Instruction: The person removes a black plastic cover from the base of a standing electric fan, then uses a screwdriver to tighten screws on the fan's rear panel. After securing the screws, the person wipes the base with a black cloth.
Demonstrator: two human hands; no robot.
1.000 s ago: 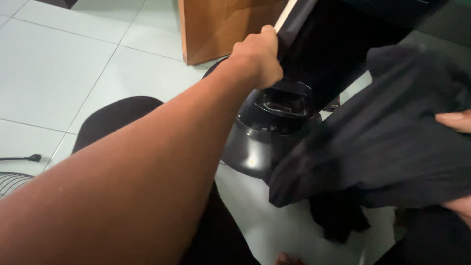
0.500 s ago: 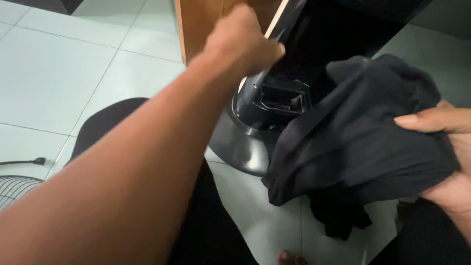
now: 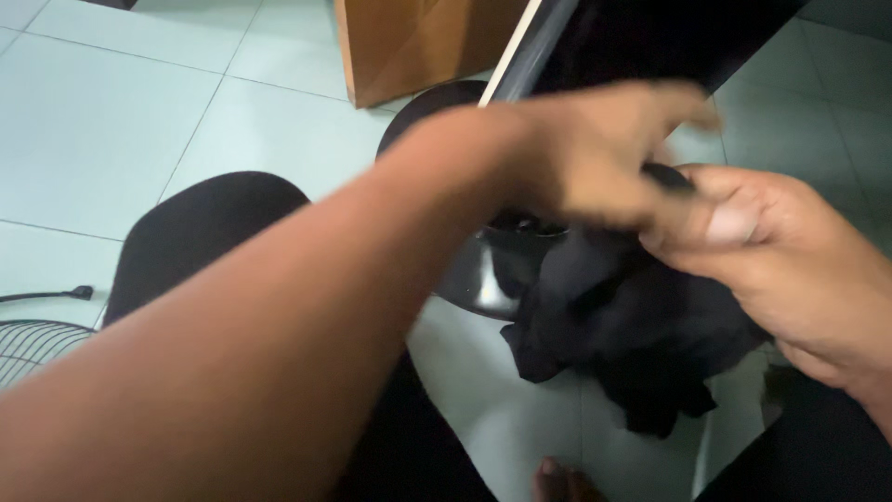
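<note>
Left hand (image 3: 595, 153) taken off dark upright panel (image 3: 641, 37), brought blurred, loosely open, onto black cloth (image 3: 632, 325); cloth gripped by closed right hand (image 3: 780, 251)

The left hand (image 3: 595, 153) has let go of the dark slanted panel (image 3: 641, 42) and swung across to meet the right hand (image 3: 790, 270). The black cloth (image 3: 623, 325), spread wide before, now hangs bunched below both hands.
</note>
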